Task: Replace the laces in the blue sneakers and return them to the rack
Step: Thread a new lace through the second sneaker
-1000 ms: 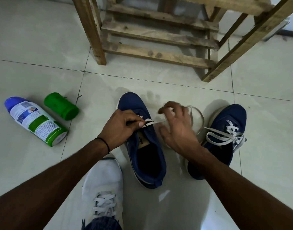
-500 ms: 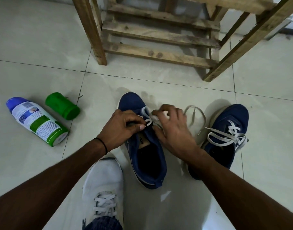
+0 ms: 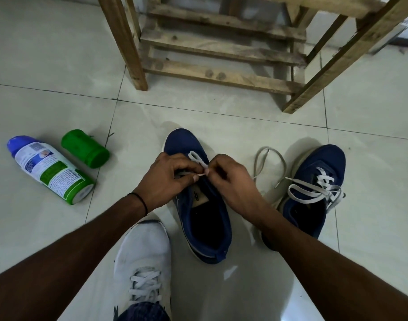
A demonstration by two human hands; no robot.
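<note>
Threading a white lace [image 3: 196, 158] into the centre blue sneaker [image 3: 206, 230], which lies on the tiled floor [image 3: 221, 119] with its toe toward the wooden rack [image 3: 221, 76]. The left hand [image 3: 167, 179] has its fingers curled, thumb and forefinger pinching the lace close to its tip. The right hand [image 3: 233, 181] pinches the same lace just beside that point, fingers likewise curled. A small loop of lace stands above the toe-side eyelets (the eyelet being worked is hidden by the fingers). The second blue sneaker [image 3: 329, 158] rests to the right, near the first but apart from it, loosely laced, with one slack end [image 3: 271, 155] curving over the floor beside the right wrist. A spray can [image 3: 49, 170] and a green cap [image 3: 85, 148] lie well apart at left; a white shoe [image 3: 144, 251] is in the foreground. Likely faults from here: the tip slipping out of so fine a pinch; a flat lace entering twisted; the sneaker, held down by nothing visible, sliding on glossy tile under a firm pull; the right forearm snagging the slack end and disturbing the other shoe's lacing; unequal ends left for tying
</note>
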